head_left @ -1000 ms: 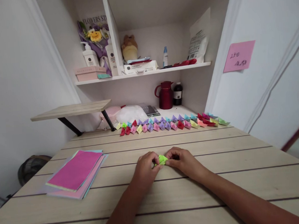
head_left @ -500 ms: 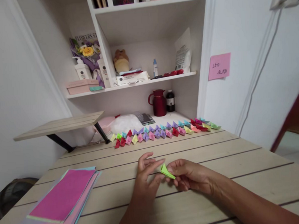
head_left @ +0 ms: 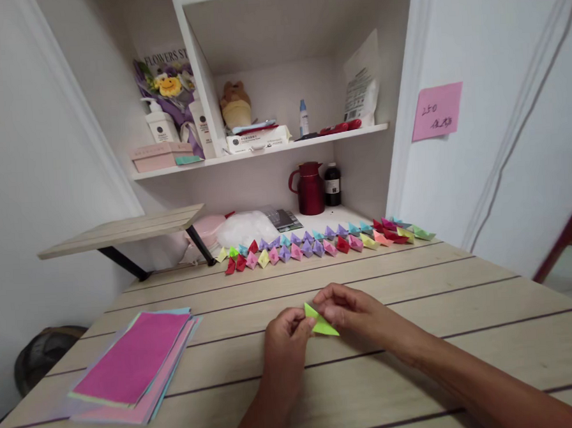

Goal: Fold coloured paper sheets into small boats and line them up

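A small folded piece of bright green paper point(head_left: 321, 322) is held just above the wooden table point(head_left: 415, 309) near its middle. My left hand point(head_left: 285, 338) pinches its left end with curled fingers. My right hand point(head_left: 351, 311) grips its right side from above, fingers bent over it. To the left lies a stack of coloured paper sheets point(head_left: 133, 366) with a magenta sheet on top. Along the far edge of the table runs a row of small folded paper pieces point(head_left: 316, 244) in many colours.
A raised wooden shelf board point(head_left: 124, 229) stands at the back left. Behind the row are a red jug point(head_left: 309, 188), a dark bottle point(head_left: 333, 184) and a white plastic bag point(head_left: 246, 227). A shelf above holds bottles and boxes. A pink note point(head_left: 436, 111) sticks to the right wall.
My left hand, whose fingers were spread half a second ago, has closed on the green paper again. The paper was lifted off the table and turned between both hands. The view shifted slightly.
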`<action>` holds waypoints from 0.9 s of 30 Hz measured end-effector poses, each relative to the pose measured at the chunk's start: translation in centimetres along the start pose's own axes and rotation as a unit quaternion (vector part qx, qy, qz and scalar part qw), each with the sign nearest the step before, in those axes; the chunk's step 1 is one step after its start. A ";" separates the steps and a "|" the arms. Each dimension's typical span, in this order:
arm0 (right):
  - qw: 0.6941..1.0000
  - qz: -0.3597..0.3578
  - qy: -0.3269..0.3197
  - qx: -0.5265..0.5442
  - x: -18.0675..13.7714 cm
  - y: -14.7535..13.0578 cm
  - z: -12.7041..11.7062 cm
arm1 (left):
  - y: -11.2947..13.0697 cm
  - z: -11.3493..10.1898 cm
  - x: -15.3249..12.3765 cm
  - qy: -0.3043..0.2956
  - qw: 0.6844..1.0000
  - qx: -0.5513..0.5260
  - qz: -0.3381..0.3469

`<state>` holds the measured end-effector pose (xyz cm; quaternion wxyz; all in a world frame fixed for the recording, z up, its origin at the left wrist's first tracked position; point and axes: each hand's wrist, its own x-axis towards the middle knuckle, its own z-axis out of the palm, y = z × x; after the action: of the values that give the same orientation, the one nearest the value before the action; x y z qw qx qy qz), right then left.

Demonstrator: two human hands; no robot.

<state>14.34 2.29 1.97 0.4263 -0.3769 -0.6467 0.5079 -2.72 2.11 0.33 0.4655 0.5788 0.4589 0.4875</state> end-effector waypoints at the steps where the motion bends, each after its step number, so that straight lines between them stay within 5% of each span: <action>1: 0.999 0.002 0.001 -0.038 -0.1 0.1 0.0 | 0.0 0.1 0.1 0.009 1.000 -0.018 -0.011; 5: 0.990 0.028 0.051 -0.131 -0.1 0.9 0.4 | 0.2 0.3 0.1 0.025 0.997 -0.066 -0.038; 15: 0.989 0.038 0.095 0.105 0.5 1.2 2.3 | -0.8 0.6 -0.3 0.034 0.974 -0.211 -0.075; 23: 0.992 -0.017 0.112 0.056 0.2 1.0 2.5 | -0.4 0.3 -0.4 0.030 0.954 -0.286 -0.083; 27: 0.990 -0.033 0.121 0.061 0.0 -0.5 1.7 | 0.0 0.3 -0.5 -0.027 0.936 -0.336 -0.103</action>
<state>12.75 1.63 2.28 0.5403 -0.3875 -0.5703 0.4825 -2.45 1.63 0.28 0.6929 0.3513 0.3126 0.5466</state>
